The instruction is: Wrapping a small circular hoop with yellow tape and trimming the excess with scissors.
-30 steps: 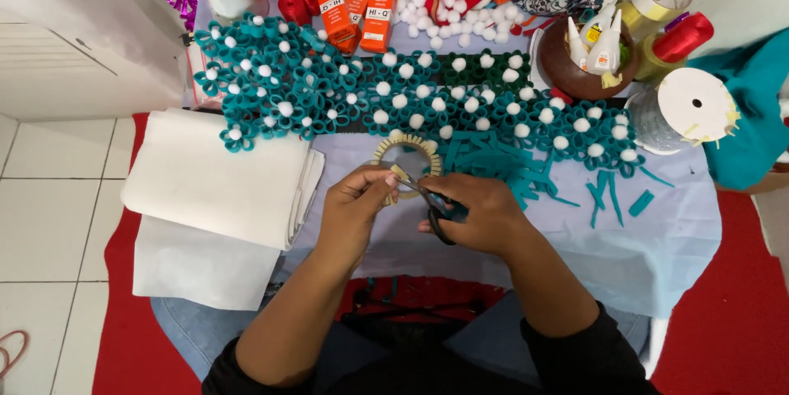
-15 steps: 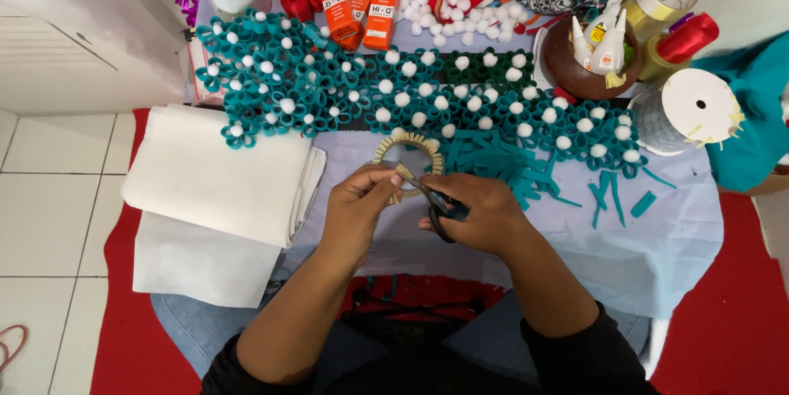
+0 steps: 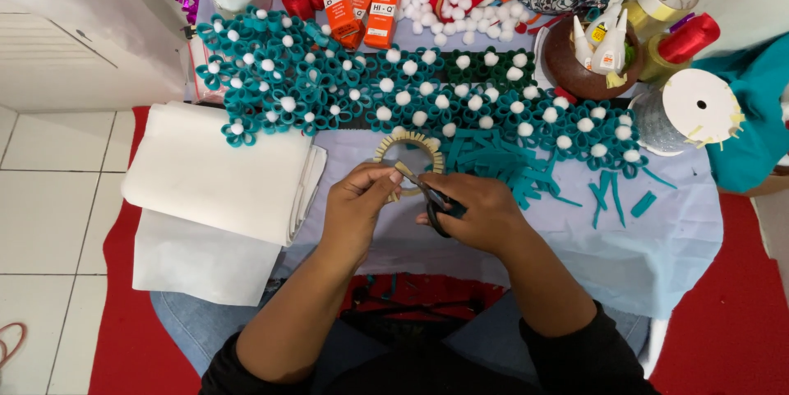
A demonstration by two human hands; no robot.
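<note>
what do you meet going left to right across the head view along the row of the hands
folded white sheets → left hand → scissors → right hand → loose teal strips → red floor

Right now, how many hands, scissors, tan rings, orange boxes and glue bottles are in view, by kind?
Hands: 2, left hand and right hand
Scissors: 1, held in the right hand
Tan ring: 1, held by the left hand
Orange boxes: 3 near the top edge
Glue bottles: 3 in the brown bowl
Total: 10
</note>
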